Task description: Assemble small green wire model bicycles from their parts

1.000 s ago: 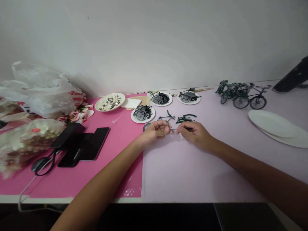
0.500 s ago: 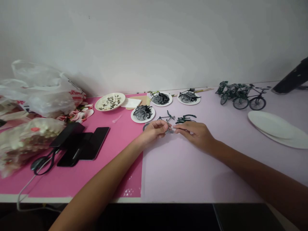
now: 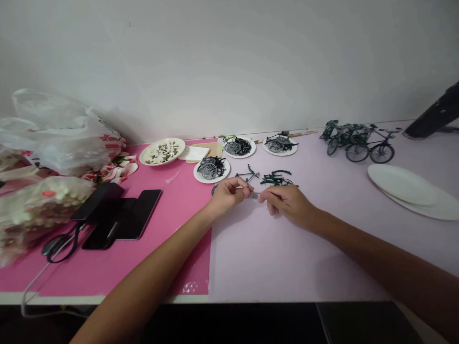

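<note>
Near the middle of the table, my left hand (image 3: 232, 193) is closed in a pinch on a partly built miniature bicycle (image 3: 251, 175). Its handlebar end sticks up above my fingertips, and a dark wheel (image 3: 214, 189) shows behind the hand. My right hand (image 3: 283, 199) is closed too, thumb and forefinger pinching a thin metal rod (image 3: 256, 193) that points at the left fingertips. Whether the rod is a tool or a bicycle part I cannot tell. Just behind my right hand lie dark green bicycle frame pieces (image 3: 276, 178). My fingers hide where rod and bicycle meet.
Small plates (image 3: 201, 178) of miniature wheels and dark parts stand at the back, beside a bowl (image 3: 147, 161) of small pieces. Finished miniature bicycles (image 3: 358, 143) and white oval plates (image 3: 398, 184) are on the right. Phones (image 3: 141, 215), a black box (image 3: 96, 203) and plastic bags (image 3: 68, 138) lie left.
My right hand's fingers have shifted on the rod, with the lower fingers now curled downward. The left hand keeps its pinch. The whole view has moved slightly.
</note>
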### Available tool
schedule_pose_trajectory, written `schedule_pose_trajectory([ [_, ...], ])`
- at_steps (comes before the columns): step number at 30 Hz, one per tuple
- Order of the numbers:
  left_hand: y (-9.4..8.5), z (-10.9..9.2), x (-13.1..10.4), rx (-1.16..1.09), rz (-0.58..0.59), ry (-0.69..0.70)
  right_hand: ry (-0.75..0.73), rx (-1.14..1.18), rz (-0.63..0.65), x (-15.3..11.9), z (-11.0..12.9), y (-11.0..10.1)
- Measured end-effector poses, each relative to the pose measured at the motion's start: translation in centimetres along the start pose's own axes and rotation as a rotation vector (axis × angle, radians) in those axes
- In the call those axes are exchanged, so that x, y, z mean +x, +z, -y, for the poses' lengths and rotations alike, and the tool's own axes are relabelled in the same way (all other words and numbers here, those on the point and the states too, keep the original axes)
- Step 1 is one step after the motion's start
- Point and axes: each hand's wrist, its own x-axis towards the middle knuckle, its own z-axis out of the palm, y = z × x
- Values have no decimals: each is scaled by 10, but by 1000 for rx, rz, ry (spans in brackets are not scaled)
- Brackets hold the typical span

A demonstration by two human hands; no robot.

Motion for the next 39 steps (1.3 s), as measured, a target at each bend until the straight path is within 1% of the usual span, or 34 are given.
schedule_pose_trajectory([
  [2,1,-1,-1,9,-15,49,124,158,43,0,2,3],
  [6,1,-2,0,65,-30,161,402,570,186,4,-3,5],
  [8,0,-1,1,78,-20,173,482,705,236,6,-7,4],
  [10,-1,0,2,75,-9,142,506,750,247,7,-7,3],
  [13,-3,0,4,69,-10,92,484,724,206,7,-4,3],
  [17,-5,0,4,91,-17,48,407,595,142,7,1,4],
  [20,-7,0,4,108,-7,4,389,522,127,8,-1,4],
  [28,-14,3,5,107,56,-39,324,503,46,10,-7,7],
  [31,-14,3,6,60,67,-55,292,462,20,11,-6,6],
  [35,-9,-1,5,-76,102,-100,232,402,0,11,-2,5],
  [39,-5,-8,2,-169,100,-127,195,371,-78,10,1,4],
])
